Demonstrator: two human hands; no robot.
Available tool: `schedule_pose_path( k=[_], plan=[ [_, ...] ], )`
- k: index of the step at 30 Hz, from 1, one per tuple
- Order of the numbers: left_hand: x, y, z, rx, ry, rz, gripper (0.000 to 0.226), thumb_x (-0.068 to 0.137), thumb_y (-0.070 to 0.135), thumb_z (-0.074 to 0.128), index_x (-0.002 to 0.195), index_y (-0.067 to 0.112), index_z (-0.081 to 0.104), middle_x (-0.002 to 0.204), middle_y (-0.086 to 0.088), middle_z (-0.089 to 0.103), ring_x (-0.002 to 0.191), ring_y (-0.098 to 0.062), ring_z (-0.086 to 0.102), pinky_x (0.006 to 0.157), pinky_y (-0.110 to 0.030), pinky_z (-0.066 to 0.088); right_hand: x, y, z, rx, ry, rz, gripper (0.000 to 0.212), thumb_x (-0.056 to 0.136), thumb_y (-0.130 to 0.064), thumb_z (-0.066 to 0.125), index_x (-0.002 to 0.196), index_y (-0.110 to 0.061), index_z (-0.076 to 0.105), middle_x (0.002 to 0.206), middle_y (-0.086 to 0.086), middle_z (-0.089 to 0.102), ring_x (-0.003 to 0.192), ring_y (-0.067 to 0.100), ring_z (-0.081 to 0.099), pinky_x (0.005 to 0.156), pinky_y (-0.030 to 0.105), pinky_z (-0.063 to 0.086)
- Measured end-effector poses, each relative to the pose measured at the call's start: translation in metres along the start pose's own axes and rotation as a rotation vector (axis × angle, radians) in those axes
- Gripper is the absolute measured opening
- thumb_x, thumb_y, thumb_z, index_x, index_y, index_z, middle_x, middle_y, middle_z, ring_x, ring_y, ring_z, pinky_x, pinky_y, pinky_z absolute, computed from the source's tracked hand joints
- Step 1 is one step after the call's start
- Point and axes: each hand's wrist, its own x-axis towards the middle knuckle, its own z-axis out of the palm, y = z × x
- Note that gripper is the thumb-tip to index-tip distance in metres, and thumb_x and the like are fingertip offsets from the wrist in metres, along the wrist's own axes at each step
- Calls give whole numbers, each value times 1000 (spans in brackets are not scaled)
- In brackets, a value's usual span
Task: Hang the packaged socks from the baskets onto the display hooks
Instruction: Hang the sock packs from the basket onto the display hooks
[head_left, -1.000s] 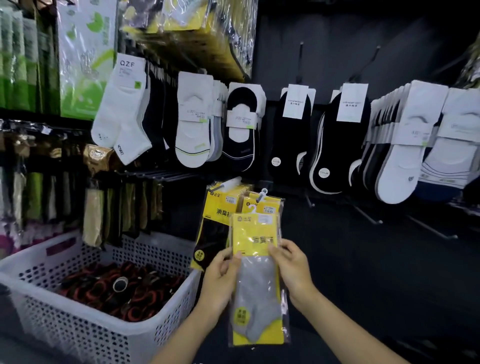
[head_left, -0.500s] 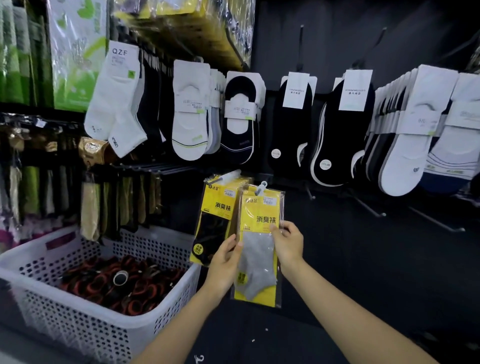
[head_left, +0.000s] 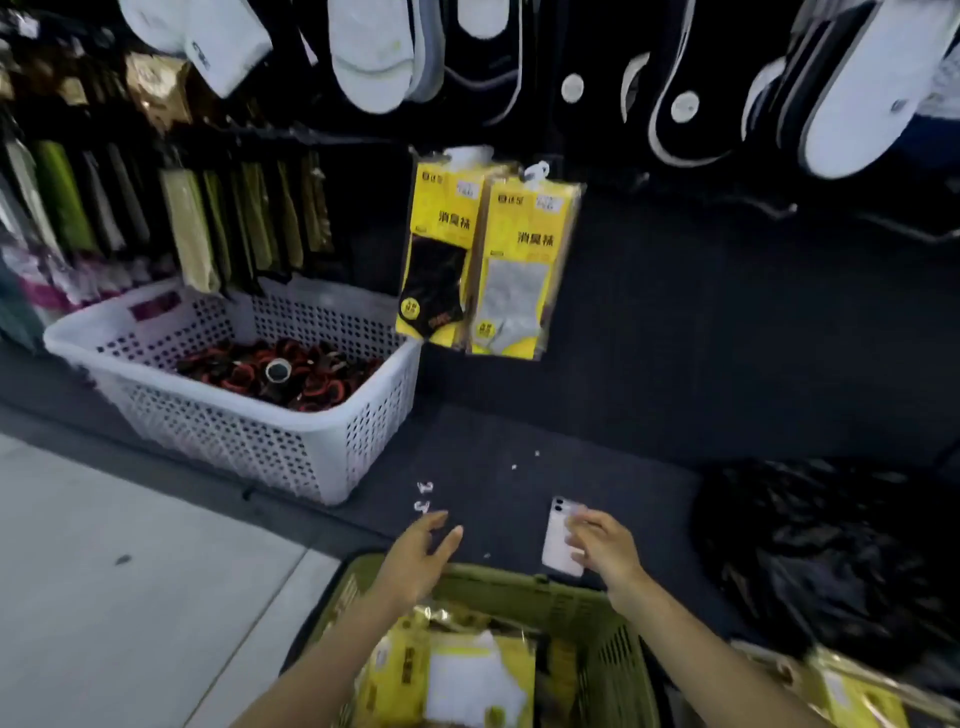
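Two yellow sock packs hang side by side on hooks: one with black socks (head_left: 436, 249) and one with grey socks (head_left: 522, 265). Below, an olive green basket (head_left: 524, 582) holds more yellow sock packs (head_left: 467, 675). My left hand (head_left: 421, 558) hovers over the basket's far rim, fingers spread, holding nothing. My right hand (head_left: 602, 545) is beside it, fingers apart, also empty, just in front of a white phone (head_left: 558, 538) lying on the dark floor mat.
A white perforated basket (head_left: 311, 452) with red and black items stands at left. A black plastic bag (head_left: 831, 561) lies at right, more yellow packs (head_left: 852, 691) beside it. White and black socks hang above. Small white hook clips (head_left: 425, 496) lie on the mat.
Both hands let go of the grey sock pack, which now hangs on its hook. My view tilted down and my hands dropped to the green basket.
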Motion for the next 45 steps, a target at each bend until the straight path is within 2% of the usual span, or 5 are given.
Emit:
schedule_pose_path(
  k=[6,16,26,36,45],
  plan=[
    [-86,-100,21,218,-78,-285,50,95,31,54,135,1,45,139,-13,49,126,-23,48,101,-29,39,-34,128,11,-313,-179,240,12,89,-12,65,79,-12,57,75,3,55,67,11,50,56,20,38],
    [-119,-132,13,92,-55,-457,30,96,31,51,118,11,55,108,-10,64,105,-29,61,90,-43,50,-52,200,21,-296,-120,301,47,82,-15,73,121,1,53,111,10,58,103,24,57,79,27,40],
    [-81,-151,5,53,51,-590,63,95,38,49,145,7,28,146,-18,37,132,-36,38,107,-48,35,-16,214,38,-231,-209,465,73,86,-33,68,147,-16,31,147,9,42,131,31,43,102,42,38],
    [-68,-170,10,-25,-28,-735,60,94,47,46,144,16,33,145,-13,40,130,-34,42,109,-49,32,-13,206,58,-229,-264,423,47,76,-39,76,110,-14,55,118,4,61,105,21,56,85,30,43],
    [-78,-87,23,-794,371,-818,80,76,50,71,140,18,36,138,-9,45,119,-31,50,95,-42,49,-39,129,58,73,-100,232,65,71,-49,77,121,-10,60,118,6,65,104,22,62,85,35,52]
  ],
)
